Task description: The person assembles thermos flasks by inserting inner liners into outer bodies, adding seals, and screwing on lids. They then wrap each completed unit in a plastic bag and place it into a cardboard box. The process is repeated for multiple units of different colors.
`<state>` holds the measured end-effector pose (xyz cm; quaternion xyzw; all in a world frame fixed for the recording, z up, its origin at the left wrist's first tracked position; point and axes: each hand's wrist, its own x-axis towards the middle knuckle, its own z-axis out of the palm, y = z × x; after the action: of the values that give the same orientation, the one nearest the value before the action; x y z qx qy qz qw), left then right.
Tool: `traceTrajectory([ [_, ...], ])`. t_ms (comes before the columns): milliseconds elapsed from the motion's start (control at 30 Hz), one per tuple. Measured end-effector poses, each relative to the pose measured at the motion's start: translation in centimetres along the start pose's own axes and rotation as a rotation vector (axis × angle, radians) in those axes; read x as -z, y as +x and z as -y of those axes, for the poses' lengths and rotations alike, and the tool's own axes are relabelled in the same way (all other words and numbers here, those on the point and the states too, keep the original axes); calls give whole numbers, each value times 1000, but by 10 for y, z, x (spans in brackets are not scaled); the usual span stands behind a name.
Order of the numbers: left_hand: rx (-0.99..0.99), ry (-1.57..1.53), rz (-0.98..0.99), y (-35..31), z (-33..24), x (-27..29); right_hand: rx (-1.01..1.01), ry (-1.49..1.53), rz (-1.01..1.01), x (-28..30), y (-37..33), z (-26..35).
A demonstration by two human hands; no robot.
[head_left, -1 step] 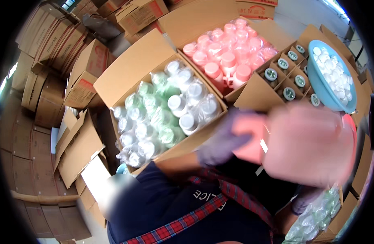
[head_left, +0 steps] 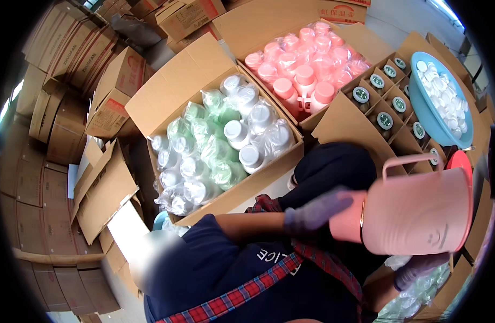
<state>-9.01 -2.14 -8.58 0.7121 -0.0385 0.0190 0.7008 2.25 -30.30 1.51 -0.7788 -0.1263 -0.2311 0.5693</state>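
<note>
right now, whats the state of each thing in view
Pink jug: sideways, narrow end left
Left hand: against the narrow end, blurred
Right hand: at the jug's lower side
Middle carton: open, holding mostly bagged bottles
Carton behind it: open, packed with pink bottles
Divided carton: open, silver-topped containers in compartments
Blue basin: filled with white caps

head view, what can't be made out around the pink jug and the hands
All in the head view:
Left purple-gloved hand: fingers smeared by blur.
Right purple-gloved hand: fingertips unclear where the large pink jug with a loop handle overlaps them.
Red rounded edge: mostly hidden by the jug, its object unclear.
Crinkled green-and-clear plastic wrapping: cut off by the lower edge.
</note>
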Motion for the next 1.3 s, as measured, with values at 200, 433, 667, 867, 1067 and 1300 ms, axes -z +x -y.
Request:
traceTrajectory([
  [200, -206, 504, -48, 17, -59, -13, 227, -461, 257, -3, -19, 42],
  [433, -426, 269, -44, 93, -50, -48, 126, -396, 229, -69, -11, 44],
  [667, -624, 165, 187, 108, -87, -37, -201, -406, 528, 18, -35, -62],
  [867, -106, 380, -73, 128, -68, -26, 93, -32, 224, -3, -24, -9],
  [1067, -175, 27, 92, 142, -51, -29, -62, 54, 267, 1, -15, -44],
  [1300, -198, -53, 441, 169, -55, -26, -27, 241, 362, -15, 2, -61],
])
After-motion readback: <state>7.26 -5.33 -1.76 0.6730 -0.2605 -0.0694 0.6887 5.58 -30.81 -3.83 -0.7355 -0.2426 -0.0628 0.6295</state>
